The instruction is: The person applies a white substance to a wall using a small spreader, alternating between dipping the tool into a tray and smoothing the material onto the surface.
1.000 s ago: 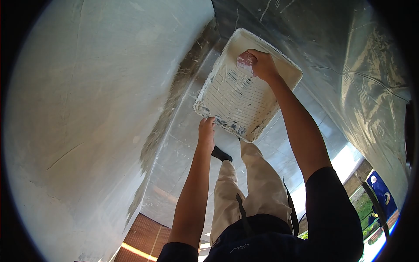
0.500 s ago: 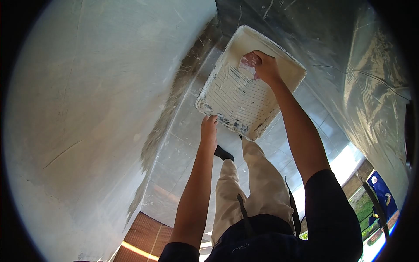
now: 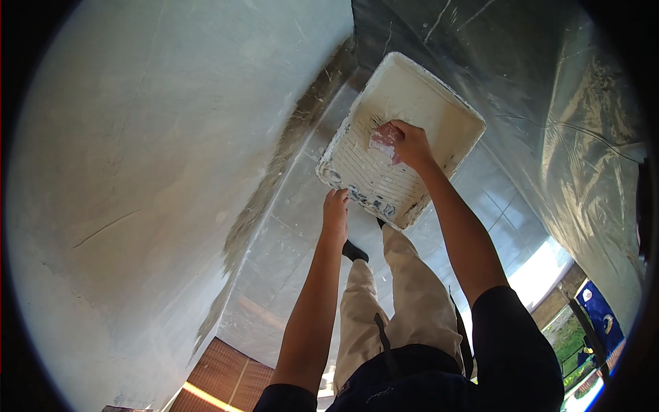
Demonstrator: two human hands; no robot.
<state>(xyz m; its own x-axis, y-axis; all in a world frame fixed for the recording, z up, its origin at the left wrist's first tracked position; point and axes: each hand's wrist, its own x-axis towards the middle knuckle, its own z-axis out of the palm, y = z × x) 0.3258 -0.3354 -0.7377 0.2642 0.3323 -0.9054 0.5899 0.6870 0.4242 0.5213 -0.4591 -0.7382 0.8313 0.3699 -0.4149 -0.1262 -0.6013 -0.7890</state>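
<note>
A white paint tray (image 3: 376, 184) is held out in front of me, its deep end holding off-white paint and its ribbed slope streaked with paint and dark smudges. My left hand (image 3: 336, 211) grips the tray's near left edge, the fingers curled over its lip. Over the ribbed slope, my right hand (image 3: 414, 146) is closed on a reddish flat piece (image 3: 384, 140) smeared with white. That piece overlaps the upper part of the ribs in this view; its exact kind does not show.
A pale, patchily coated wall (image 3: 158, 151) rises on the left, with a darker rough strip (image 3: 295, 130) along its bottom. Grey tiles (image 3: 274, 257) cover the floor. Plastic sheeting (image 3: 556, 137) hangs on the right. My feet are below the tray.
My right hand has drawn the reddish piece from the paint-filled end down onto the ribbed slope, toward me. Tray and left hand appear slightly lower and to the right in view.
</note>
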